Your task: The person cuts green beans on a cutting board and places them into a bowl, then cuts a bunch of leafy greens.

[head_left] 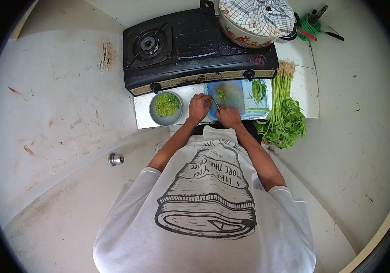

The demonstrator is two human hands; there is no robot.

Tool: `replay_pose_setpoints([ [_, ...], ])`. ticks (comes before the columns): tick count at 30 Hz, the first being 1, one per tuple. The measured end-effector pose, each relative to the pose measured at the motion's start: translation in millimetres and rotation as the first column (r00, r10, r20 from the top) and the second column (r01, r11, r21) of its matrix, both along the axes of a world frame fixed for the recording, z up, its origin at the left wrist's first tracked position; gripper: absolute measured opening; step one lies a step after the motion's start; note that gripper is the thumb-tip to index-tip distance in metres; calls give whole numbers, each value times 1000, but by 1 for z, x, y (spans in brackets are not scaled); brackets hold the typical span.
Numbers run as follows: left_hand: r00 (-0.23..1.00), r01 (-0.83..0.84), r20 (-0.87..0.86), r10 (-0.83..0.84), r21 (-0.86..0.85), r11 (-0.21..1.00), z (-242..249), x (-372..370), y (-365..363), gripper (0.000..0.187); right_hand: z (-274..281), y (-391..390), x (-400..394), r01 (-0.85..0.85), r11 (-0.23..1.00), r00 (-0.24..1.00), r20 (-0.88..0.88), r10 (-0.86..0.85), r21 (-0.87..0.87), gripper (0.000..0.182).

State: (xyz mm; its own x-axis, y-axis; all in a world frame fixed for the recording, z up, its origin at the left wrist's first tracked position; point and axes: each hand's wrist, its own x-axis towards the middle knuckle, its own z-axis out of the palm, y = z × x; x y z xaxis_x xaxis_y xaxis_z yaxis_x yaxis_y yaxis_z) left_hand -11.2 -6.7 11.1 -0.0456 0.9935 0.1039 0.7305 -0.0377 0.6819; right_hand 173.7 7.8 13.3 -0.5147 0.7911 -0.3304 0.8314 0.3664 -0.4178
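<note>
My right hand (229,117) is closed around the handle of a knife (216,102), whose thin blade points up and left over a blue cutting board (235,98). Close by, on the board's left edge, my left hand (199,108) has its fingers pinched together beside the blade; what they hold is too small to make out. A small heap of chopped green pieces (221,94) lies on the board, just past the blade. Left of my hands stands a grey bowl (157,119) containing finely chopped greens (166,105).
Green leaves (258,91) and long green stalks (257,110) lie right of the board. A large bundle of leafy greens (286,104) with roots hangs over the counter edge. Behind are a black gas stove (195,41), a cloth-covered pot (252,38) and a green utensil basket (308,29).
</note>
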Motion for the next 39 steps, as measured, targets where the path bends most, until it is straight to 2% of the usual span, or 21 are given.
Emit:
replay_pose_setpoints([
  [2,1000,16,1,-16,-23,1000,1,0,4,10,-3,-2,2,-16,999,1000,-8,16,45,38],
  [8,1000,21,-3,-21,-51,998,-3,0,3,9,-3,-1,8,7,999,999,38,-6,-34,41],
  [11,1000,16,13,-16,-28,999,-8,1,2,10,-10,-2,16,24,1000,999,44,-24,-3,42],
  [17,1000,3,26,-2,-27,1000,-4,2,1,11,1,-3,13,-4,998,1000,12,5,-55,43],
  [29,1000,4,28,-3,-30,1000,-6,2,0,11,-7,2,6,-70,997,996,-57,71,19,41],
  [35,999,-12,36,14,-57,998,-4,3,0,12,-2,-6,12,-40,999,998,41,40,7,40],
  [39,999,-6,44,7,-34,999,-7,2,-2,12,-4,-2,9,-48,999,999,-23,48,3,41],
])
